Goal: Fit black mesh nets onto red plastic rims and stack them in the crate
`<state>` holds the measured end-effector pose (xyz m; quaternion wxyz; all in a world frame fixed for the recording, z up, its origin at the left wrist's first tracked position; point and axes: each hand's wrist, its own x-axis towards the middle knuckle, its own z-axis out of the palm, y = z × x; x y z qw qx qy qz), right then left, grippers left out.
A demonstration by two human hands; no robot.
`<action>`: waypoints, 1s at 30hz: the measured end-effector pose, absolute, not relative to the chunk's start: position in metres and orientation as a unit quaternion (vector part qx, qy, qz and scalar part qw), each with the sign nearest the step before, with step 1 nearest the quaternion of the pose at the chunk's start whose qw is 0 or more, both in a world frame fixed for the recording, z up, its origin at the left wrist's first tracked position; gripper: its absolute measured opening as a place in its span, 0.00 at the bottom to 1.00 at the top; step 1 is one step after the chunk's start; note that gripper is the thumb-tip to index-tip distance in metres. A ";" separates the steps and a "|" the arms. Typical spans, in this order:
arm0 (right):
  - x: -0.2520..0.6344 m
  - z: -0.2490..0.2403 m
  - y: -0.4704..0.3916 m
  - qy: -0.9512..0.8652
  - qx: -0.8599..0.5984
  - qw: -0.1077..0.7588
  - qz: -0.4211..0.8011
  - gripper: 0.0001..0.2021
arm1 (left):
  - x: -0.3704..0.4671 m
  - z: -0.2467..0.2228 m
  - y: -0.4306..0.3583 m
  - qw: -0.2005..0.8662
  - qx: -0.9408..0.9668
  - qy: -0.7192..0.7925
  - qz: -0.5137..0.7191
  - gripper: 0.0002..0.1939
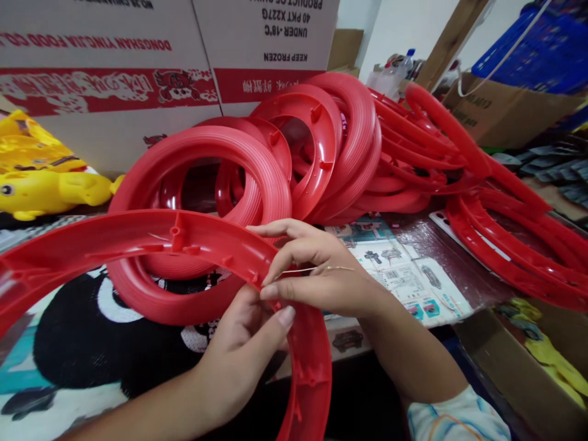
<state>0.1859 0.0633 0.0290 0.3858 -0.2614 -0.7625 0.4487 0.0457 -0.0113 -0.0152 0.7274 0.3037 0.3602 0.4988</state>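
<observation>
A large red plastic ring (pixel 220 236), with its hollow ribbed inner side facing me, spans the lower left and front. My left hand (pixel 250 340) is closed on its rim, thumb on the inner side and fingers mostly hidden behind. Right beside it, my right hand (pixel 316 269) pinches at the same rim with thumb and forefinger. A thin pale strand (pixel 298 270), like fine wire or thread, runs from those fingertips back across the fingers. What the fingertips press on the rim is too small to make out. Another short pale strand (pixel 160 237) shows inside the ring's channel.
Several red rings (pixel 197 138) are heaped behind, with more curved red pieces (pixel 514 245) at the right. A printed white carton (pixel 114 55) stands at the back. Yellow toys (pixel 50 190) lie at left. An open cardboard box (pixel 496 355) holding yellow pieces sits lower right.
</observation>
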 end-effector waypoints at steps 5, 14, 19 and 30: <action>0.185 0.028 0.063 -0.763 -0.268 0.392 0.440 0.06 | 0.044 -0.015 -0.007 0.688 0.394 0.374 0.481 0.10; 0.192 0.027 0.070 -0.784 -0.177 0.401 0.440 0.02 | 0.046 -0.008 -0.008 0.687 0.457 0.401 0.398 0.09; 0.191 0.028 0.069 -0.829 -0.169 0.366 0.388 0.04 | 0.049 -0.006 -0.011 0.740 0.461 0.347 0.347 0.08; 0.186 0.031 0.066 -0.798 -0.264 0.331 0.430 0.05 | 0.046 -0.005 -0.010 0.746 0.458 0.334 0.350 0.13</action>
